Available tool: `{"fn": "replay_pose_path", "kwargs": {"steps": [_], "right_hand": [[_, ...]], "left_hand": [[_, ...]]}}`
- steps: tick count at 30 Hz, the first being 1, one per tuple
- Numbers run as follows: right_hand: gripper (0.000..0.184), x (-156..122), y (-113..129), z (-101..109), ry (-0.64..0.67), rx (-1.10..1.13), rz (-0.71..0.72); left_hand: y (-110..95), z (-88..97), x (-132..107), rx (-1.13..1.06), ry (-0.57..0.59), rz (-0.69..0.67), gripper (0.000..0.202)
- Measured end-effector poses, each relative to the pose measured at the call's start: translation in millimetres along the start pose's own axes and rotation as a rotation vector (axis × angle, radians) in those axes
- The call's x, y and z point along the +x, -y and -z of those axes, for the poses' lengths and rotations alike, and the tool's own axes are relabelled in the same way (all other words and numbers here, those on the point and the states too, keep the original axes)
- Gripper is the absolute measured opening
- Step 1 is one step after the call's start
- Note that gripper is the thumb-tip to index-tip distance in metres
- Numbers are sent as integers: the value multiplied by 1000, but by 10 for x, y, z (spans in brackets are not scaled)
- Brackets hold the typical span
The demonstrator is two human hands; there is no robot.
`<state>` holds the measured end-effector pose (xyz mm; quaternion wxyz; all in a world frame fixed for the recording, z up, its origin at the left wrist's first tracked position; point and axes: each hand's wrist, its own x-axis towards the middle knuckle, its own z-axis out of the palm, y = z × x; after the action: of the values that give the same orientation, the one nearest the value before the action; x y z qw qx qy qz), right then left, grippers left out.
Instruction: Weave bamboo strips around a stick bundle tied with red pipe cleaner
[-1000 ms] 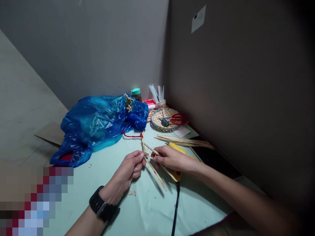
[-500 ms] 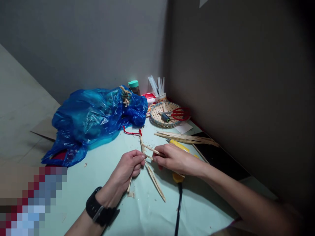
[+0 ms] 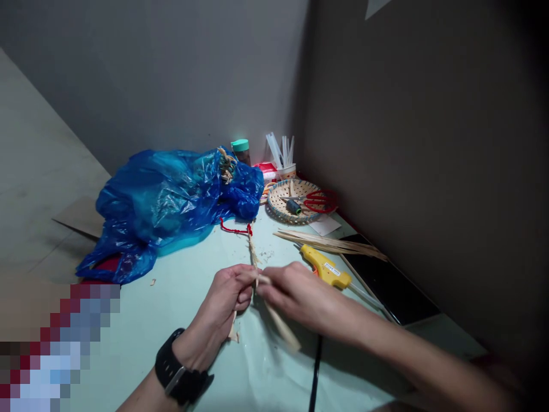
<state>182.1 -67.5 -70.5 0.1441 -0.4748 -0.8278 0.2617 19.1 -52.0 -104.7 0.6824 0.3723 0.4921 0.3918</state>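
Note:
My left hand (image 3: pixel 226 300), with a black watch on its wrist, pinches a bunch of thin straw strips (image 3: pixel 254 254) above the pale green table (image 3: pixel 189 292). My right hand (image 3: pixel 295 297) meets it from the right, its fingers closed on the same strips where they cross. One strip end sticks out below my right hand toward me. A red cord (image 3: pixel 234 230) is tied to the far end of the strips and lies on the table.
A crumpled blue plastic bag (image 3: pixel 167 200) fills the back left. A woven basket (image 3: pixel 295 201) holds red scissors (image 3: pixel 319 200). More loose strips (image 3: pixel 330 243), a yellow glue gun (image 3: pixel 326 268), a dark phone (image 3: pixel 386 289), a cup of glue sticks (image 3: pixel 283 157) and a green-capped bottle (image 3: pixel 241 151) stand right and back.
My right hand slid left, off the glue gun, and closed in on my left hand. The spread strips have been drawn together into one line. The view shifted slightly.

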Motion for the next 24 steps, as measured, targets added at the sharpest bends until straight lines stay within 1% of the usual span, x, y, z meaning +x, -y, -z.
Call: {"fn": "replay_pose_path", "kwargs": {"steps": [1, 3, 5, 8, 10, 12, 15, 20, 24], "right_hand": [[29, 19, -26, 74, -28, 22, -16], [27, 77, -87, 189, -91, 37, -16], [25, 154, -146, 223, -103, 35, 0], [28, 264, -194, 147, -3, 90, 17], [24, 309, -201, 83, 76, 189, 30], [18, 325, -206, 53, 122, 282, 38], [18, 312, -240, 74, 165, 333, 44], [21, 288, -317, 112, 206, 346, 12], [20, 309, -286, 59, 183, 323, -50]], "left_hand": [[-8, 4, -3, -22, 13, 13, 22], [-27, 6, -9, -53, 20, 36, 23], [-46, 1, -14, -80, 21, 44, 25], [-59, -7, -14, -118, 26, 31, 27], [-55, -8, -11, -126, 31, 25, 28], [-48, -6, -11, -116, 43, 24, 29], [-39, -9, -22, -53, 62, 17, 28], [-33, -32, -39, 143, -20, -53, 26], [-24, -53, -48, 271, -62, -104, 21]]}}
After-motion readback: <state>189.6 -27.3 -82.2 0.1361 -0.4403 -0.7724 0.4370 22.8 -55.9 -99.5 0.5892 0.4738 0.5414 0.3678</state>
